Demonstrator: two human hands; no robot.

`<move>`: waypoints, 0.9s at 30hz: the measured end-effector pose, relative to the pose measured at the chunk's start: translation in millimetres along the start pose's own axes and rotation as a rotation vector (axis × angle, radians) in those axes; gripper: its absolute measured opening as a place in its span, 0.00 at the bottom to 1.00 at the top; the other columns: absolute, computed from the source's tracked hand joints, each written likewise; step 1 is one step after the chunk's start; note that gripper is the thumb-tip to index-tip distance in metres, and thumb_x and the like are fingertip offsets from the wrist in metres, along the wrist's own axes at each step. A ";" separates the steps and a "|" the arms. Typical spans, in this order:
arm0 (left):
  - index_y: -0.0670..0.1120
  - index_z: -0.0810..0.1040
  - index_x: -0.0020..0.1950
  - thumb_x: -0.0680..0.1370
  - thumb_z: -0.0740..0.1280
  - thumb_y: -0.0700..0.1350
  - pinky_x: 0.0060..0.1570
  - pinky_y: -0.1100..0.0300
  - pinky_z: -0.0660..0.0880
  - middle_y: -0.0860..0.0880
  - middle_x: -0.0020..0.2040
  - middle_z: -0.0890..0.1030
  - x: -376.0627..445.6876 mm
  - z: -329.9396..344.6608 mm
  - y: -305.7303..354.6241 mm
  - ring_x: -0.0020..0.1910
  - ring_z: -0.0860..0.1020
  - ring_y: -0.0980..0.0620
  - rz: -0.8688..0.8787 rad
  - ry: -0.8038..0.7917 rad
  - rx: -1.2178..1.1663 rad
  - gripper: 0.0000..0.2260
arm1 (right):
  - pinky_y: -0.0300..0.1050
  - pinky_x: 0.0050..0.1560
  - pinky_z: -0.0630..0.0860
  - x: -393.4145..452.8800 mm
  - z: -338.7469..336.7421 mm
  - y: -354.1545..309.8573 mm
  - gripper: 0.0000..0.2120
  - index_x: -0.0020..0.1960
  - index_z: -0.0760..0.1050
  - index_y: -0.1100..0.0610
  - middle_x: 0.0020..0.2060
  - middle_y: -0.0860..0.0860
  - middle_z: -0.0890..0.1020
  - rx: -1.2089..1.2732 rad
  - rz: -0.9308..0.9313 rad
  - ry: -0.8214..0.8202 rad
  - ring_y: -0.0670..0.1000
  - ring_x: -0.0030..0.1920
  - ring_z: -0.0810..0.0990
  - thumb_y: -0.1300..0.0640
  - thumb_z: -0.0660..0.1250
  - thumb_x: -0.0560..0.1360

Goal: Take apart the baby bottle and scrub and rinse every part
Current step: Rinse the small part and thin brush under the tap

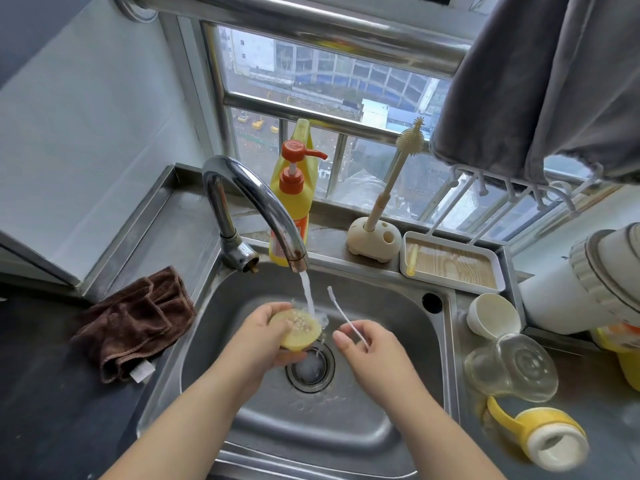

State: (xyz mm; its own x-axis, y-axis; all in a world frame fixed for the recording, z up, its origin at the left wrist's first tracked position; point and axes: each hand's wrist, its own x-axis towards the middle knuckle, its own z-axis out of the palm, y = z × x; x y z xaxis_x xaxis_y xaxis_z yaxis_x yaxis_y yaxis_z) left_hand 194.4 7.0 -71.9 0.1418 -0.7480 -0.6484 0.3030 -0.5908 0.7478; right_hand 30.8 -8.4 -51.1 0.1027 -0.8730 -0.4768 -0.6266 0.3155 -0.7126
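Over the steel sink, my left hand grips a round yellowish bottle part under the water running from the chrome tap. My right hand pinches a thin white straw brush, its bristled tip pointing up beside the stream. On the counter to the right lie the clear bottle body on its side, a yellow handled collar with a white ring and a cream cap.
A brown cloth lies left of the sink. Behind it stand a yellow soap bottle with orange pump, a bottle brush in a cream holder and a white tray. Grey towels hang at upper right.
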 end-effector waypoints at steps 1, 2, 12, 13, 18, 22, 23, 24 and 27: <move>0.46 0.73 0.54 0.80 0.59 0.34 0.37 0.54 0.81 0.41 0.50 0.81 -3.3 1.8 0.0 0.40 0.82 0.45 -0.015 -0.026 -0.008 0.09 | 0.33 0.40 0.73 1.5 5.0 -0.6 0.06 0.51 0.75 0.46 0.38 0.45 0.80 0.061 0.012 -0.030 0.42 0.38 0.78 0.48 0.67 0.74; 0.45 0.72 0.54 0.79 0.60 0.34 0.35 0.56 0.81 0.40 0.50 0.81 -6.3 3.1 -0.6 0.38 0.82 0.45 -0.034 -0.047 -0.006 0.07 | 0.34 0.42 0.75 1.6 9.2 -3.0 0.07 0.52 0.75 0.46 0.41 0.46 0.81 0.130 0.017 -0.062 0.42 0.40 0.80 0.49 0.67 0.75; 0.40 0.74 0.47 0.67 0.73 0.37 0.42 0.58 0.80 0.36 0.50 0.82 -18.4 -17.4 -5.6 0.50 0.82 0.39 -0.030 -0.318 -0.070 0.12 | 0.35 0.24 0.57 8.5 12.8 -11.1 0.11 0.41 0.78 0.62 0.25 0.49 0.74 0.604 0.174 -0.199 0.44 0.22 0.63 0.58 0.62 0.78; 0.40 0.74 0.47 0.68 0.73 0.40 0.42 0.57 0.80 0.36 0.50 0.82 -17.7 -17.6 -5.6 0.49 0.82 0.39 -0.015 -0.299 -0.023 0.11 | 0.35 0.24 0.57 8.9 12.7 -11.3 0.13 0.37 0.78 0.60 0.28 0.50 0.76 0.597 0.168 -0.211 0.44 0.23 0.63 0.58 0.63 0.78; 0.45 0.76 0.44 0.69 0.69 0.51 0.48 0.51 0.80 0.48 0.45 0.81 -11.0 -11.8 -1.7 0.45 0.79 0.50 0.081 -0.253 0.147 0.11 | 0.34 0.25 0.62 9.8 12.5 -14.2 0.18 0.38 0.77 0.57 0.32 0.53 0.72 0.511 0.093 -0.234 0.43 0.24 0.64 0.50 0.57 0.81; 0.44 0.75 0.45 0.74 0.65 0.51 0.54 0.50 0.78 0.51 0.50 0.78 -5.8 -4.3 3.8 0.47 0.78 0.53 0.139 -0.217 0.185 0.10 | 0.33 0.25 0.61 13.7 5.6 -15.5 0.20 0.52 0.79 0.62 0.27 0.48 0.71 0.579 0.070 -0.228 0.41 0.23 0.64 0.50 0.52 0.82; 0.44 0.74 0.45 0.77 0.63 0.49 0.53 0.49 0.78 0.48 0.49 0.79 -4.7 -3.3 5.2 0.46 0.77 0.52 0.148 -0.216 0.186 0.08 | 0.33 0.26 0.62 13.8 0.5 -15.2 0.19 0.51 0.80 0.59 0.28 0.47 0.72 0.508 0.020 -0.191 0.41 0.24 0.65 0.51 0.53 0.82; 0.44 0.74 0.45 0.79 0.62 0.47 0.52 0.49 0.79 0.46 0.47 0.79 -3.5 -3.2 6.7 0.45 0.77 0.51 0.154 -0.208 0.176 0.08 | 0.32 0.27 0.62 13.3 -6.3 -14.9 0.17 0.49 0.81 0.55 0.28 0.46 0.73 0.388 -0.044 -0.137 0.40 0.25 0.66 0.51 0.55 0.81; 0.42 0.73 0.46 0.80 0.60 0.44 0.47 0.52 0.80 0.43 0.46 0.79 -0.1 -4.4 10.0 0.42 0.79 0.50 0.145 -0.191 0.116 0.07 | 0.30 0.29 0.64 12.4 -30.5 -9.6 0.10 0.44 0.81 0.48 0.26 0.44 0.73 0.065 -0.237 -0.007 0.40 0.26 0.67 0.52 0.61 0.78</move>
State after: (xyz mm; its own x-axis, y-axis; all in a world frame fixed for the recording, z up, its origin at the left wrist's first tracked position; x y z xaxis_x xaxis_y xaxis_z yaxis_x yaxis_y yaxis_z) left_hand 201.5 2.4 -65.0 -0.0079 -0.8643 -0.5029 0.1806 -0.4958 0.8494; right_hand 14.6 -33.5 -34.5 0.2464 -0.9231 -0.2952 -0.5335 0.1251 -0.8365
